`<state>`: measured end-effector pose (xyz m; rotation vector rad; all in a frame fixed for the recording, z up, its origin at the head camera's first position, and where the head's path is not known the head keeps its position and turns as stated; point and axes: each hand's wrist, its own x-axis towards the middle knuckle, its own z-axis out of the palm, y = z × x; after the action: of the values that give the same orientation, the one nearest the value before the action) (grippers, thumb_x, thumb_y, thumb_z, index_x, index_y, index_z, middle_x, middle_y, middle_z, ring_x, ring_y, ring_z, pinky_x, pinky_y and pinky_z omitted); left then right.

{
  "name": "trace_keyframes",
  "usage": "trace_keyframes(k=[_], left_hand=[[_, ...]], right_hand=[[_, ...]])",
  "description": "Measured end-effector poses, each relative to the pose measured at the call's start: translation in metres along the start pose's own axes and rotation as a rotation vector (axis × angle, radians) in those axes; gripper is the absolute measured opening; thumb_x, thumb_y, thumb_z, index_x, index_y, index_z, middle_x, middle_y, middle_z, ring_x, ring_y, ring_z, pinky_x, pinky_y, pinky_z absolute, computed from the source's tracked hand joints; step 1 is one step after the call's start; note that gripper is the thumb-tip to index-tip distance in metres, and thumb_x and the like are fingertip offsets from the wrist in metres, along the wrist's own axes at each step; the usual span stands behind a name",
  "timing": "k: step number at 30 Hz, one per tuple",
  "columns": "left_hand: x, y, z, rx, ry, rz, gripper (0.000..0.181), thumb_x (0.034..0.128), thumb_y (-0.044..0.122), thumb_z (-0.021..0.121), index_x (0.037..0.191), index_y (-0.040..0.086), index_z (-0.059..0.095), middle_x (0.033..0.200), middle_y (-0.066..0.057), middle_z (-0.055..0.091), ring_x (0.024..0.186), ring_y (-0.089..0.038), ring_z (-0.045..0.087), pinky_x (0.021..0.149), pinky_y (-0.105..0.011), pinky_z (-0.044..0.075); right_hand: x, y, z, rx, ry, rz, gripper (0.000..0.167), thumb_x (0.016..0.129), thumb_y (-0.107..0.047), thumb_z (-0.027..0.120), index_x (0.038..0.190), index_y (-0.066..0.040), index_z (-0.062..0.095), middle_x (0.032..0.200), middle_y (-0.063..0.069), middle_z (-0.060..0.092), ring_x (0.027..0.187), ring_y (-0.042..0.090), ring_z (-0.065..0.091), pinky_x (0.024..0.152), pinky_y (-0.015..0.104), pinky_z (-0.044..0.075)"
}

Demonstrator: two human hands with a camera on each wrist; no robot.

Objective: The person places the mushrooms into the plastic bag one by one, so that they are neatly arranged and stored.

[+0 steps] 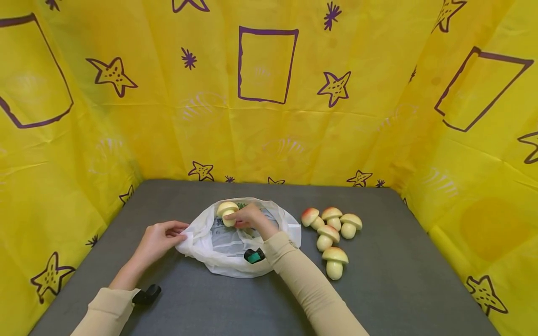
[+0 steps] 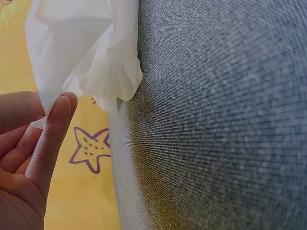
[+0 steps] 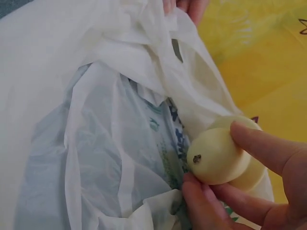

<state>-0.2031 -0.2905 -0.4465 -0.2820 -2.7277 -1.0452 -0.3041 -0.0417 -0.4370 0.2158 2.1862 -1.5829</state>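
A white plastic bag (image 1: 201, 249) lies on the table with its mouth spread wide. At its left rim my left hand (image 1: 157, 240) pinches the thin edge; the left wrist view shows the bag's film (image 2: 72, 43) between thumb and fingers. My right hand (image 1: 252, 219) holds a toy mushroom (image 1: 227, 208) by its stem over the bag's opening. From the right wrist, the mushroom's rounded stem end (image 3: 218, 155) faces the camera, thumb on one side and fingers on the other. Faint printing shows on the bag inside.
Several more mushrooms, pale with some reddish caps, lie right of the bag, the closest one (image 1: 335, 263) toward the front. They rest on a dark grey table (image 1: 399, 289). Yellow cloth (image 1: 269, 140) with purple drawings hangs behind and at both sides.
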Motion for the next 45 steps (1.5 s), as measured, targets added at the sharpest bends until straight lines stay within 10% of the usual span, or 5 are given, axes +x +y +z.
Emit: trace_keyframes(k=[22,45], left_hand=[[-0.003,-0.001,0.000,-0.001,-0.008,-0.010,0.024,0.0805,0.014,0.075,0.103,0.008,0.072,0.092,-0.007,0.072,0.075,-0.013,0.065,0.064,-0.018,0.052],[-0.001,-0.001,-0.003,0.003,-0.014,-0.011,0.024,0.0809,0.014,0.075,0.103,0.008,0.072,0.092,-0.007,0.072,0.075,-0.012,0.064,0.064,-0.018,0.052]], right_hand=[[0.014,0.009,0.006,-0.169,0.049,0.035,0.044,0.065,-0.030,0.088,0.084,-0.001,0.061,0.073,0.008,0.064,0.058,0.018,0.066,0.057,0.028,0.056],[0.003,0.008,0.009,-0.065,-0.001,0.046,0.040,0.070,-0.021,0.085,0.090,0.004,0.060,0.069,0.010,0.071,0.061,0.016,0.070,0.061,0.025,0.057]])
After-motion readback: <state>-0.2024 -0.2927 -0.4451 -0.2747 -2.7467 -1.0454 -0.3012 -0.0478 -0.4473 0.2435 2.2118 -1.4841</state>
